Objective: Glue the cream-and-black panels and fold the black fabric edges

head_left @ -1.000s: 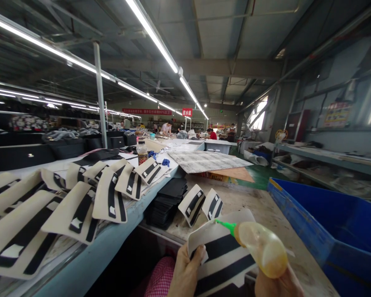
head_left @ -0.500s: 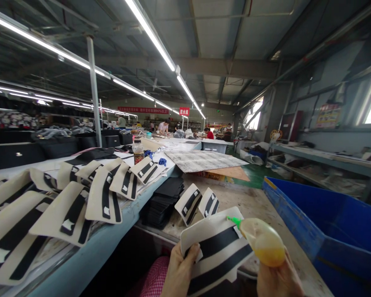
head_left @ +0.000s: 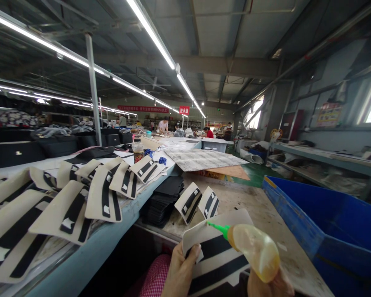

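My left hand (head_left: 181, 274) grips the near left edge of a cream panel with black stripes (head_left: 214, 255), thumb on top. My right hand (head_left: 270, 286) is closed on a soft yellow glue bottle (head_left: 255, 251) whose green nozzle (head_left: 218, 228) points left over the panel's top edge. Only the top of my right hand shows at the bottom edge. Two more striped panels (head_left: 199, 202) lean on the stained worktable (head_left: 256, 206) just beyond.
Several striped panels (head_left: 102, 198) lie overlapping on the raised shelf at left. A stack of black pieces (head_left: 165, 198) sits beside it. A large blue bin (head_left: 327, 222) stands at right. Grey boards (head_left: 204, 159) lie farther back; people work at distant tables.
The glue bottle's nozzle has swung left and slightly down across the panel's top edge. My left hand keeps its hold on the panel.
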Action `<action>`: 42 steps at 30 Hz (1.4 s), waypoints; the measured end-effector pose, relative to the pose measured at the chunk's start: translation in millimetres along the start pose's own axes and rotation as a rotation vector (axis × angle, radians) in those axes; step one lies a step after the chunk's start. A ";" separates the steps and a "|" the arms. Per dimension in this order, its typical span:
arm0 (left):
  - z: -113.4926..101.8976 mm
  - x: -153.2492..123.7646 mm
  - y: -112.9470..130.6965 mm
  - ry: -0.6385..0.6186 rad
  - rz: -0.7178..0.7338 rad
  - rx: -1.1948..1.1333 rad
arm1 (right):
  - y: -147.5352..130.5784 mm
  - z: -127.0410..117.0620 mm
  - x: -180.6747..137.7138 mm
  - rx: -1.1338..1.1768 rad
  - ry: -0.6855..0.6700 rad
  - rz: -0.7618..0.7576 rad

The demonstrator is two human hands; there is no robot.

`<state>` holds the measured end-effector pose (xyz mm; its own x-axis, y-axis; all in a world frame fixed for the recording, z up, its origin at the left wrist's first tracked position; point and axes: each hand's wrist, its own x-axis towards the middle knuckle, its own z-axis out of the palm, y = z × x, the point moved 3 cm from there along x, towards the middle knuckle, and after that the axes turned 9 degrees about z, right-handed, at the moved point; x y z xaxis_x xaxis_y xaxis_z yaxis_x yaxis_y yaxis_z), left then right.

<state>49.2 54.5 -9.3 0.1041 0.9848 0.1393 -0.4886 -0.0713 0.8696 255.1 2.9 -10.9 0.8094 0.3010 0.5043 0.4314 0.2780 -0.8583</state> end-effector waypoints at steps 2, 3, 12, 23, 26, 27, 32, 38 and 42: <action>-1.7 0.5 -0.5 -0.004 0.009 0.014 | 1.3 0.5 -3.7 -0.011 0.009 0.004; -2.0 0.6 0.1 -0.007 0.016 0.022 | 2.0 -0.1 -4.4 -0.017 0.015 0.007; 1.9 -5.6 17.7 0.016 0.035 0.057 | 9.7 -2.7 21.2 -0.039 0.065 0.040; -1.4 -1.9 19.0 0.033 0.035 0.079 | 19.6 -8.3 20.5 -0.178 0.099 0.119; -2.4 -0.9 16.9 0.021 0.038 0.080 | 18.5 -4.9 20.7 -0.148 0.103 0.091; -2.8 -0.6 16.4 0.019 0.038 0.080 | 17.7 -4.6 20.4 -0.142 0.100 0.084; -6.0 0.5 14.6 0.011 0.027 0.083 | 13.5 -3.5 19.7 -0.117 0.092 0.059; -9.9 3.9 14.7 -0.002 0.031 0.092 | 17.9 -6.2 29.4 -0.128 0.125 0.077; -10.5 5.0 15.5 -0.011 0.042 0.096 | 22.0 -12.3 28.3 -0.139 0.119 0.099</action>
<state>33.0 59.9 -0.1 0.0951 0.9788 0.1812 -0.4079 -0.1277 0.9040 292.4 6.3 -16.6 0.8885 0.2081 0.4090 0.3916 0.1211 -0.9122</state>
